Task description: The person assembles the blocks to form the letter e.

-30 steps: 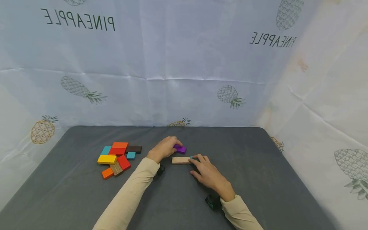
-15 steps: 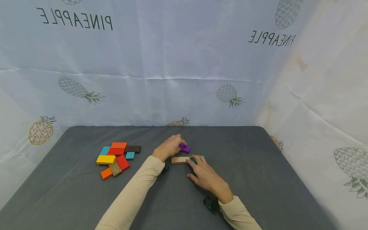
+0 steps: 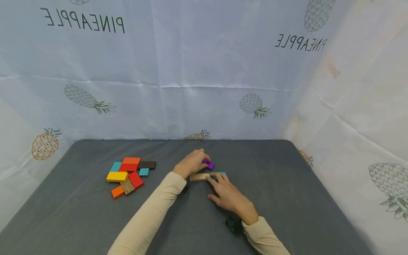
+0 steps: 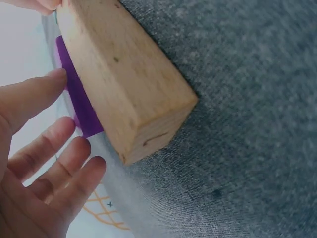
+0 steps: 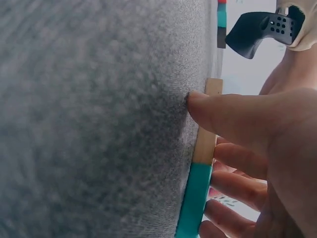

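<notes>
In the head view my left hand (image 3: 192,163) holds a purple block (image 3: 210,165) just behind a row of two blocks. Its thumb touches the purple block in the left wrist view, where three fingers show extended. The row is a plain wooden block (image 3: 199,177) with a teal block (image 5: 193,201) end to end at its right. My right hand (image 3: 230,195) rests its fingertips on the row near the join, fingers fairly straight. In the right wrist view its thumb stretches in front of the wooden block. The left index finger cannot be clearly made out.
On the table's left lies a cluster of coloured blocks, including a yellow block (image 3: 117,176), a dark brown block (image 3: 147,165) and a small teal block (image 3: 144,172). The grey tabletop (image 3: 280,198) ends at a white pineapple-print curtain (image 3: 204,71).
My left hand has moved to the right, sliding the purple block along behind the row. My right hand has shifted slightly left, and more of the teal block shows.
</notes>
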The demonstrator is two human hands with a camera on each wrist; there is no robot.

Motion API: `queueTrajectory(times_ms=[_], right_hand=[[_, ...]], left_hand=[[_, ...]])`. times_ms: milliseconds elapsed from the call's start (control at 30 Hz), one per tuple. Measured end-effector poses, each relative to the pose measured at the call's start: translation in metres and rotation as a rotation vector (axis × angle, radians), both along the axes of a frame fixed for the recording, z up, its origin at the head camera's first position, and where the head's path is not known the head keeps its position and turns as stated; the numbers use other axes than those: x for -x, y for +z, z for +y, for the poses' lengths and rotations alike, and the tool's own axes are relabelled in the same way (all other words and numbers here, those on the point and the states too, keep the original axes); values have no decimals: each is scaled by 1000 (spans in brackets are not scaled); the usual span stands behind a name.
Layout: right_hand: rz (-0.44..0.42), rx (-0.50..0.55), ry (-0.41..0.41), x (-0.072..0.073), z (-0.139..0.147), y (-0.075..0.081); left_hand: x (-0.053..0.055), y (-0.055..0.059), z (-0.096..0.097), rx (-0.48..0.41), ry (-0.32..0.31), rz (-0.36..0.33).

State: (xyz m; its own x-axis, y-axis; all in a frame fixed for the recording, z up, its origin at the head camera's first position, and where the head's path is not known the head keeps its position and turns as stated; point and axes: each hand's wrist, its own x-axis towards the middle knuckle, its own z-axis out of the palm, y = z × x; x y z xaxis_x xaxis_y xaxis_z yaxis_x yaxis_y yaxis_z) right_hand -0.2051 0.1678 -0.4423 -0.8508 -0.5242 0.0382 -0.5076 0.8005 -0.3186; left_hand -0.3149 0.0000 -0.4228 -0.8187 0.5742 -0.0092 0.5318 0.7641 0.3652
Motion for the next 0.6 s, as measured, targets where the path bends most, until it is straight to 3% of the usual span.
queueTrajectory(times_ms=[600], right_hand=[[2, -10, -4, 1, 0, -2]], left_hand=[[2, 7, 20, 10, -41, -53]])
